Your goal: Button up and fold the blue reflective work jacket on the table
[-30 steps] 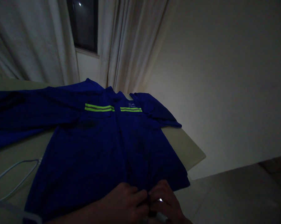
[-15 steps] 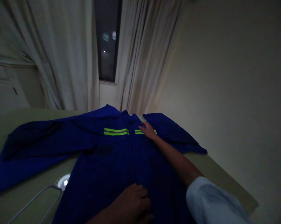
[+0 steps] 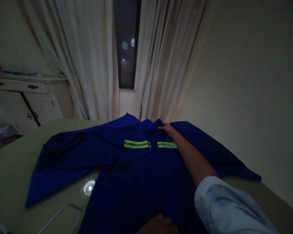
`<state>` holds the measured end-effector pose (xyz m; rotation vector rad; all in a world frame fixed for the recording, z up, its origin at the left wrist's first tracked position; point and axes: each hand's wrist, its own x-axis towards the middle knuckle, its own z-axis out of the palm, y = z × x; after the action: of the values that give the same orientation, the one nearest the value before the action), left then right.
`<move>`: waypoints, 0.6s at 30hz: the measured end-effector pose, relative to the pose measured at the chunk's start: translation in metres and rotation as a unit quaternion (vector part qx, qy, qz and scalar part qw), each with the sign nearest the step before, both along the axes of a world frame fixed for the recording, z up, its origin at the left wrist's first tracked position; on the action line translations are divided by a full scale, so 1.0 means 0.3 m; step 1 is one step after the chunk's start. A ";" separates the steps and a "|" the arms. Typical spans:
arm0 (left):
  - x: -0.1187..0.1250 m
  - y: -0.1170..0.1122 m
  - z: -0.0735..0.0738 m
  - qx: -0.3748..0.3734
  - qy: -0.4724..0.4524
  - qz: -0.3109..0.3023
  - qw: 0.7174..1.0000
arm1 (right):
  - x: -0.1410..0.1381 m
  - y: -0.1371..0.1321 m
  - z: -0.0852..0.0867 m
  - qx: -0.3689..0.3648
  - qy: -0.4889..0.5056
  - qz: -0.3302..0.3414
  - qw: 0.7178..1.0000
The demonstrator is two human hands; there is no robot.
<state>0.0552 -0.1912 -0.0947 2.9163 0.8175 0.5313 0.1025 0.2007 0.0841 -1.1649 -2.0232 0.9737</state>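
Note:
A dark blue work jacket [image 3: 136, 175] lies front up across the table, with yellow-green reflective strips on its chest. Its lower end runs out of view. My right hand [image 3: 168, 128] rests on the cloth beside the collar, above the right-hand strip, thumb and fingers apart. At the bottom edge, over the jacket's lower front, my left hand [image 3: 158, 225] is closed with its fingers curled. Only its knuckles and back show, and nothing can be seen in it.
A round white light [image 3: 89, 187] and a pale cable [image 3: 61, 214] lie on the greenish table [image 3: 10, 175] left of the jacket. Curtains [image 3: 93, 65] hang beyond the far edge, a wall [image 3: 246, 97] borders the right, and a white cabinet [image 3: 41, 104] stands at left.
My right hand has moved up to the collar, and the cloth at that shoulder lies closer to it. My left hand has sunk toward the bottom edge. The view has turned left.

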 end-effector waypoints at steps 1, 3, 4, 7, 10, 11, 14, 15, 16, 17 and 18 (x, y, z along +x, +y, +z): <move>-0.012 -0.014 0.014 0.017 -0.015 0.002 1.000 | 0.039 -0.011 0.019 0.009 0.001 0.019 1.000; -0.036 -0.040 0.044 0.040 -0.038 0.007 0.998 | 0.136 -0.052 0.056 0.030 -0.013 0.048 0.998; -0.047 -0.051 0.058 0.040 -0.041 0.011 0.998 | 0.187 -0.082 0.070 0.041 -0.028 0.058 0.997; -0.063 -0.079 0.084 -0.004 -0.024 0.044 0.999 | 0.302 -0.208 0.074 0.077 -0.067 0.057 0.993; -0.072 -0.103 0.088 -0.071 -0.010 0.080 0.994 | 0.311 -0.368 0.009 0.145 -0.089 0.055 0.984; -0.077 -0.111 0.088 -0.089 -0.009 0.086 0.992 | 0.295 -0.418 -0.021 0.169 -0.106 0.082 0.976; -0.101 -0.131 0.099 -0.130 -0.018 0.101 0.986 | 0.251 -0.515 -0.093 0.176 -0.158 0.223 0.946; -0.111 -0.136 0.107 -0.140 -0.020 0.103 0.985 | 0.254 -0.525 -0.099 0.166 -0.152 0.208 0.952; -0.119 -0.140 0.116 -0.149 -0.020 0.104 0.983 | 0.271 -0.524 -0.094 0.160 -0.136 0.142 0.967; -0.125 -0.144 0.127 -0.154 -0.017 0.103 0.983 | 0.306 -0.515 -0.079 0.158 -0.116 0.037 0.980; -0.130 -0.146 0.138 -0.155 -0.013 0.103 0.982 | 0.357 -0.500 -0.055 0.156 -0.097 -0.085 0.979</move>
<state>0.0164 -0.2351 -0.0534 2.5530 1.0953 0.4112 0.2096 0.0507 0.0675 -1.2710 -2.0909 0.4535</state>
